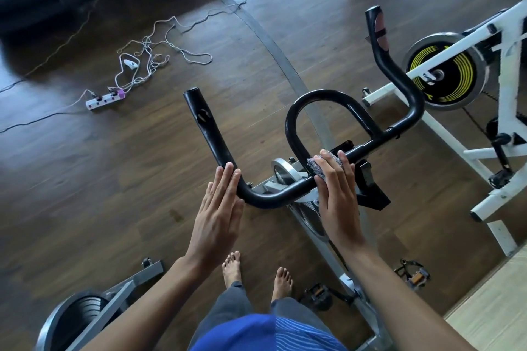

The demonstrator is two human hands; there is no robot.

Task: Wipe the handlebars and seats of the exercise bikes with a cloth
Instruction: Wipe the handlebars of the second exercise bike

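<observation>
While right hand (339, 194) presses limp grey cloth (317, 164) flat-fingered onto rigid, probably slick handlebar (271, 199), left hand (219, 208) touches bend, fingers (228, 179) straight together.

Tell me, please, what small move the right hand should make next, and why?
Probably slide the right hand, pressing the cloth, leftward along the handlebar toward the bend. The cloth sits by the centre loop, and the left hand touches the bend with straight fingers.

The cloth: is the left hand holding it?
No, the cloth sits under the right hand on the handlebar; the left hand has none.
</observation>
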